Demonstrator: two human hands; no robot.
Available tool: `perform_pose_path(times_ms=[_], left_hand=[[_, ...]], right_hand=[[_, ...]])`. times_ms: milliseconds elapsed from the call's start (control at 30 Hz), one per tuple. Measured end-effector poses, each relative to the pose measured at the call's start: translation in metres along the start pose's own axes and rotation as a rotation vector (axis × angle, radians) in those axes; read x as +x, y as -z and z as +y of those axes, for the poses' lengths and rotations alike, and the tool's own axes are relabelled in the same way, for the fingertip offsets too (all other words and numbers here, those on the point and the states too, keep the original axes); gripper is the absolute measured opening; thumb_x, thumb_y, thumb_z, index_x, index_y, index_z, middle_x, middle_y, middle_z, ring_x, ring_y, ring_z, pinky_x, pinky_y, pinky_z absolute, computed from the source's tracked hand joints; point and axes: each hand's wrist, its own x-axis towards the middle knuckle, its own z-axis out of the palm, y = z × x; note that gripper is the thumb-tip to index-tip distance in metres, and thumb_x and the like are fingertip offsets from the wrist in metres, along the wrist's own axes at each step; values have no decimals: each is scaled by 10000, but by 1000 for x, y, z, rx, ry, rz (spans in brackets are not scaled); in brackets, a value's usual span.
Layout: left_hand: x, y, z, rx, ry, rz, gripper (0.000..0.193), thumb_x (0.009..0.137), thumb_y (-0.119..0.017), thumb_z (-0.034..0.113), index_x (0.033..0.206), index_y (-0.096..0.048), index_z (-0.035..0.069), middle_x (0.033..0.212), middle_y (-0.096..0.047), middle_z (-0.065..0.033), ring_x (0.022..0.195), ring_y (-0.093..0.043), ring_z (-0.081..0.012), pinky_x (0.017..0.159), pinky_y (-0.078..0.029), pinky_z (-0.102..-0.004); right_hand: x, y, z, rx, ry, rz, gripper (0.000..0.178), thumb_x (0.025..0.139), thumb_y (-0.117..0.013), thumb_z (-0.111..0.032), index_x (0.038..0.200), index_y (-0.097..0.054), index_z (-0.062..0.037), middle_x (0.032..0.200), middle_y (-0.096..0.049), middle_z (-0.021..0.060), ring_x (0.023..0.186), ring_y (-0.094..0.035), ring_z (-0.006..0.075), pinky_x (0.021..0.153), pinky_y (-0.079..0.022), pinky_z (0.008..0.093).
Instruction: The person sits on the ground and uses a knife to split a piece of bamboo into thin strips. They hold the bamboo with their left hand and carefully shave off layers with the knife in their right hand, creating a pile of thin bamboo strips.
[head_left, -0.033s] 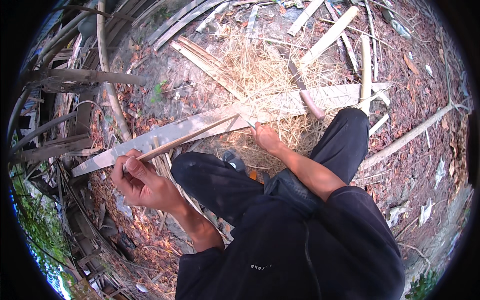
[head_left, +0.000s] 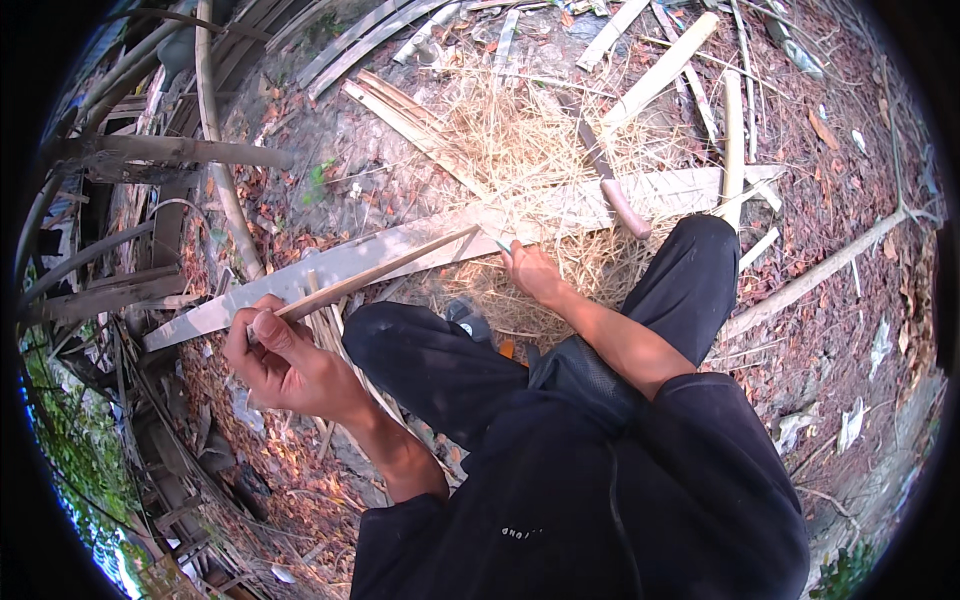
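Note:
My left hand (head_left: pixel 285 365) is closed on the near end of a long thin bamboo strip (head_left: pixel 375 273), pinching it between thumb and fingers. The strip slants up to the right across a grey wooden plank (head_left: pixel 240 304). At its far end, my right hand (head_left: pixel 533 272) is closed round what looks like a small knife (head_left: pixel 502 245); most of it is hidden in the fingers. Its pale tip is close to the strip's end, and I cannot tell if they touch. Pale shavings (head_left: pixel 520 140) lie heaped beyond the plank and around it.
A machete (head_left: pixel 624 208) with a brown handle lies across the plank, right of my right hand. Split bamboo pieces (head_left: pixel 405 125) and poles (head_left: pixel 660 70) lie beyond. My bent knees (head_left: pixel 685 265) flank the work. Stacked timber (head_left: pixel 120 290) stands at the left, and a branch (head_left: pixel 800 285) crosses the leafy ground at right.

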Motion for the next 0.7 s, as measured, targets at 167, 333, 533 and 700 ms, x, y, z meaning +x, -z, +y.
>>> perform_pose_path(times_ms=[167, 333, 533, 700], left_hand=[[-1, 11, -6, -39, 48, 55, 176, 973, -550, 160, 1032, -513, -1, 823, -578, -77, 624, -419, -50, 491, -314, -183], [-3, 9, -2, -48, 34, -49, 187, 979, -539, 182, 1031, -502, 6, 829, -573, -79, 640, -420, -53, 498, -305, -180], [-1, 14, -8, 6, 71, 53, 173, 985, -527, 191, 1014, -492, 24, 809, -555, -63, 627, -398, -52, 501, -297, -184], [0, 17, -9, -98, -13, -86, 203, 987, -525, 221, 992, -474, 25, 767, -508, -47, 619, -395, -69, 503, -290, -198]], right_hand=[[-4, 23, -43, -19, 60, -61, 333, 988, -418, -305, 991, -501, 18, 672, -630, 178, 680, -640, 366, 612, -519, 453], [3, -46, 47, -241, 112, 120, 303, 985, -428, -283, 951, -532, 0, 634, -615, 133, 651, -636, 326, 605, -513, 421], [1, -15, -17, 4, 227, 271, 315, 979, -449, -271, 883, -522, 20, 493, -523, 105, 399, -521, 284, 390, -440, 375], [1, -26, 31, -293, 300, 278, 348, 993, -427, -273, 930, -513, 57, 566, -569, 183, 500, -568, 332, 483, -488, 421]])
